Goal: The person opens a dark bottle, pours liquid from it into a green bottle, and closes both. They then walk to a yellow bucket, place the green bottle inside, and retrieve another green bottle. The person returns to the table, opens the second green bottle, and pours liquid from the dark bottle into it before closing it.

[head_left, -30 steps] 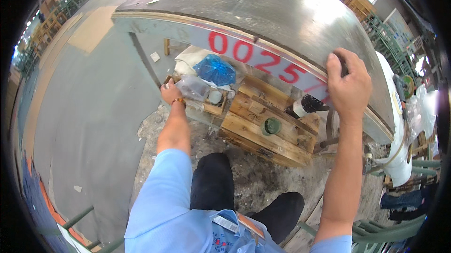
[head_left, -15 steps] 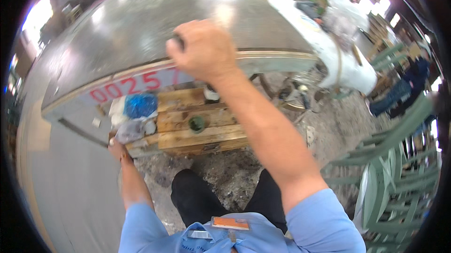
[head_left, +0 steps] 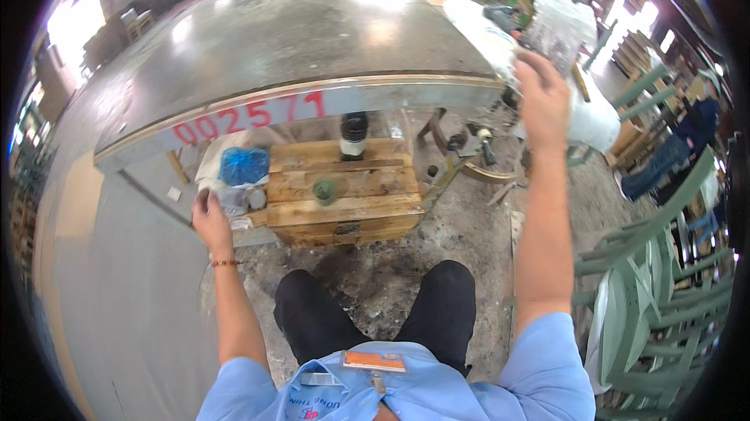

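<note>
My left hand (head_left: 212,224) is low at the table's left front, beside a clear plastic bag (head_left: 233,201) and a blue plastic bag (head_left: 244,166). Its fingers point up and look slightly apart, with nothing visible in them. Off the right front corner of the grey-topped table (head_left: 312,38) I have my right hand (head_left: 542,105) raised, in front of a white wrapped bundle (head_left: 594,120). Its fingers are bent and smeared by motion, so anything in them cannot be made out. Below the tabletop stands a wooden box (head_left: 336,218) bearing a green cup (head_left: 324,190) and a dark bottle-like container (head_left: 354,136).
Green chairs (head_left: 648,296) are stacked close on my right. A curved wooden piece (head_left: 488,175) and other bits lie on the stained floor (head_left: 484,265) right of the box. A clear plastic bag (head_left: 562,19) tops the white bundle. Another person (head_left: 672,144) is farther right.
My right hand has swung from over the tabletop out past its right corner. The left hand has shifted slightly right and down. The view has shifted, showing more of the box and dark container.
</note>
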`<act>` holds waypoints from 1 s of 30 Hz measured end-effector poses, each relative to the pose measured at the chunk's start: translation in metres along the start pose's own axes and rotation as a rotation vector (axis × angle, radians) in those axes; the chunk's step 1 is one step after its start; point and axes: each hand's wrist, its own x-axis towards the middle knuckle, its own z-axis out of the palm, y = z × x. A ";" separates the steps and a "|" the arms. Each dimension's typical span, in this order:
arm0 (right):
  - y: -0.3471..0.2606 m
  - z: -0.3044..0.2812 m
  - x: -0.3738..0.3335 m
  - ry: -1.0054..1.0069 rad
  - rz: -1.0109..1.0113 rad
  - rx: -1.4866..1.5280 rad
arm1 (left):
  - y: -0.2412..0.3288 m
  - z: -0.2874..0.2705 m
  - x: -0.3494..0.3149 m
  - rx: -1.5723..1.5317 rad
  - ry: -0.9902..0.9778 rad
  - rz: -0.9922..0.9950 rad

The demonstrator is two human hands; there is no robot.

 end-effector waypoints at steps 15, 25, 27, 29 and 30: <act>0.014 0.033 -0.107 -0.493 0.140 0.104 | 0.142 0.212 -0.032 0.012 -0.770 0.140; 0.055 -0.003 -0.171 -0.428 0.417 0.124 | 0.172 0.198 -0.054 -0.184 -0.632 0.562; 0.059 -0.001 -0.176 -0.447 0.403 0.104 | 0.181 0.180 -0.064 -0.212 -0.677 0.662; 0.058 0.004 -0.181 -0.516 0.371 0.016 | 0.198 0.157 -0.082 -0.239 -0.785 0.620; 0.065 0.003 -0.186 -0.507 0.301 -0.060 | 0.214 0.146 -0.098 -0.263 -0.885 0.526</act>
